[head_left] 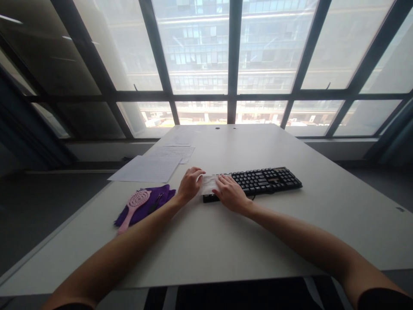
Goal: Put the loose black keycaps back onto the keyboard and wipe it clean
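Note:
A black keyboard lies on the white table, a thin white wipe spread over its left end. My left hand is at the wipe's left edge with curled fingers, thumb and forefinger pinching that edge. On the right part of the wipe rests my right hand, its fingers stretched out and pressed flat over the keys. The wipe and my right hand hide the keys beneath them. A bit of cable shows under the keyboard's near edge.
Left of my left forearm, a pink hairbrush and a small dark tool lie on a folded purple cloth. Paper sheets lie along the left side of the white table. Large windows rise beyond the far end.

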{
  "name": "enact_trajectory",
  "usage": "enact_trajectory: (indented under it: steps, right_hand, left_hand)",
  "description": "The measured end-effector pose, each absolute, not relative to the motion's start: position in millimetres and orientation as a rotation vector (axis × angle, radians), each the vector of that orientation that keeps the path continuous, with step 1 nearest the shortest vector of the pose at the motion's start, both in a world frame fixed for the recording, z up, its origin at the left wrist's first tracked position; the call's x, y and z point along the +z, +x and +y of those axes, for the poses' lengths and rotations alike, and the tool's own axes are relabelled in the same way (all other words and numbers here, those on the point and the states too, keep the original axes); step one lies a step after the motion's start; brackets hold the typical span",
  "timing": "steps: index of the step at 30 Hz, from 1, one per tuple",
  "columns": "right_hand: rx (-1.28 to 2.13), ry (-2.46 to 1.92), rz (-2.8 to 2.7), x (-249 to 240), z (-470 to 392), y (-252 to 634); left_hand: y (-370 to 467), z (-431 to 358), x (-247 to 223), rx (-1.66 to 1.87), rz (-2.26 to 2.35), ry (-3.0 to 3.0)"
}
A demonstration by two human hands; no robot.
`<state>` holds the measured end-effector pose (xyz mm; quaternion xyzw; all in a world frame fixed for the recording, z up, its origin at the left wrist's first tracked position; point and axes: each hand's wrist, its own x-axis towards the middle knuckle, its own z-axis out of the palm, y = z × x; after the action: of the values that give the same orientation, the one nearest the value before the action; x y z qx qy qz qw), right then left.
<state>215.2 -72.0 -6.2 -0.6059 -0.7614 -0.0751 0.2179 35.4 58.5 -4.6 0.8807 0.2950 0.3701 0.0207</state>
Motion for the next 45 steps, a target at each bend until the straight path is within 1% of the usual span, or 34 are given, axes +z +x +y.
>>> enact_trajectory:
  steps: [2, 8, 14, 23, 34, 40, 45]
  right_hand:
    - [-0.180, -1.692, -2.115, -3, -70, 218]
    - [-0.165, -1.740, -2.096, -1, -65, 220]
    - [-0.160, -1.815, -2.065, 1, -59, 223]
    - [-0.192, -1.679, -2.049, 0, -66, 214]
    - [-0.245, -1.741, -2.054, -8, -68, 216]
    - [-0.226, -1.742, -2.033, -11, -68, 218]
    - [-0.224, -1.723, -2.032, -13, -67, 219]
  left_hand:
    - [36, 51, -3, 1.099, 0.821, 2.771]
    - [39, 32, -6, 0.750, 0.563, 2.900]
    - [37, 30, -13, 0.579, 0.660, 2.942]
    - [38, 29, -12, 0.568, 0.633, 2.982]
    - [40, 16, -8, 0.639, 0.790, 2.962]
    - [40, 12, 0, 0.693, 0.755, 2.977]
    - [38, 9, -3, 0.680, 0.749, 2.978]
